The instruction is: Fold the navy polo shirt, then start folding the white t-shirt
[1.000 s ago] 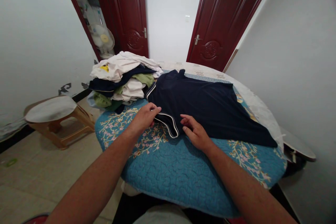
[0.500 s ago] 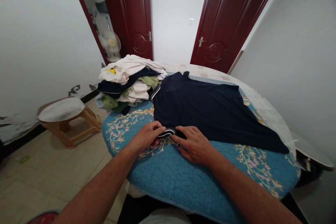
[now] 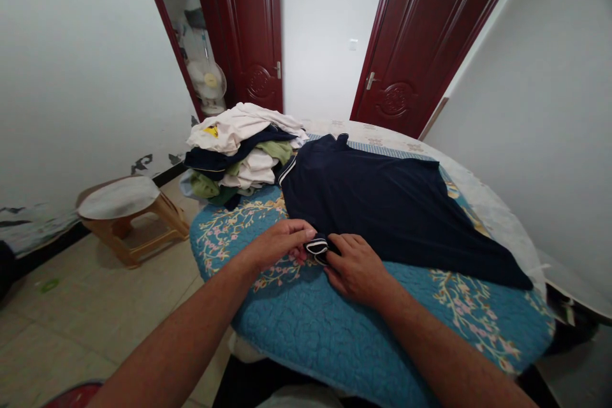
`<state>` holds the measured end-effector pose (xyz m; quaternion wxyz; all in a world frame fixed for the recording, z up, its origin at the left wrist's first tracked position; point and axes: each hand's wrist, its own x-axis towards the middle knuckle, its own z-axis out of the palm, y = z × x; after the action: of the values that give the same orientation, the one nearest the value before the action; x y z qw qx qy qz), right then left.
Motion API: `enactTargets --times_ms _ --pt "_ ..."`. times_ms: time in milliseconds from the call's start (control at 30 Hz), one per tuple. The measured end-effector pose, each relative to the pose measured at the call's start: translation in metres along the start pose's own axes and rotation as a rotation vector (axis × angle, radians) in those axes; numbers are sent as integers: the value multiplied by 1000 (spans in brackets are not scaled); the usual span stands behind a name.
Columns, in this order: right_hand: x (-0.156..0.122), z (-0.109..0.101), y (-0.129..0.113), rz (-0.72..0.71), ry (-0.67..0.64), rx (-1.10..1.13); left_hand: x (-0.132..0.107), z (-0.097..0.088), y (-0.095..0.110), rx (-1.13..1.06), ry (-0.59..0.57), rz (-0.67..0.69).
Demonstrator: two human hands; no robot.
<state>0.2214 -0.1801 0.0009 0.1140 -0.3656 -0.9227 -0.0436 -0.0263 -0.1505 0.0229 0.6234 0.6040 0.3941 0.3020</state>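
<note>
1. Pinching the dark shirt (image 3: 377, 201) by its striped edge (image 3: 317, 244) in the head view, we use left hand (image 3: 283, 244) and right hand (image 3: 358, 268) together, likely to control loose cloth
2. We have it spread across the quilted cover (image 3: 306, 325), presumably to lie flat
3. We see the clothes pile (image 3: 246, 134) beside it, seemingly out of our hands' way

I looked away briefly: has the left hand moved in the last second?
Yes: against the clothes pile, the left hand has shifted toward the near side and slightly right.
</note>
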Motion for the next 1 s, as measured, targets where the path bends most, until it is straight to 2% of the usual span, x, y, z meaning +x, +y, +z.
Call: enactTargets --times_ms 100,267,333,467,633,767,1000 --pt "0 1 0 -10 -6 8 5 -14 -2 140 122 -2" --pt "1 -1 -1 -3 4 20 31 -51 -13 786 556 44" --pt "1 -1 -2 -23 0 12 46 -64 -14 956 656 -17" --pt "1 1 -2 -25 -4 15 77 -76 -11 1073 637 -233" --pt "3 8 -1 118 29 5 94 -67 -12 1087 576 -308" --pt "6 14 -1 163 49 13 89 -71 -16 1092 589 -313" --pt "-4 11 10 95 119 111 61 -109 -22 1055 634 -321"
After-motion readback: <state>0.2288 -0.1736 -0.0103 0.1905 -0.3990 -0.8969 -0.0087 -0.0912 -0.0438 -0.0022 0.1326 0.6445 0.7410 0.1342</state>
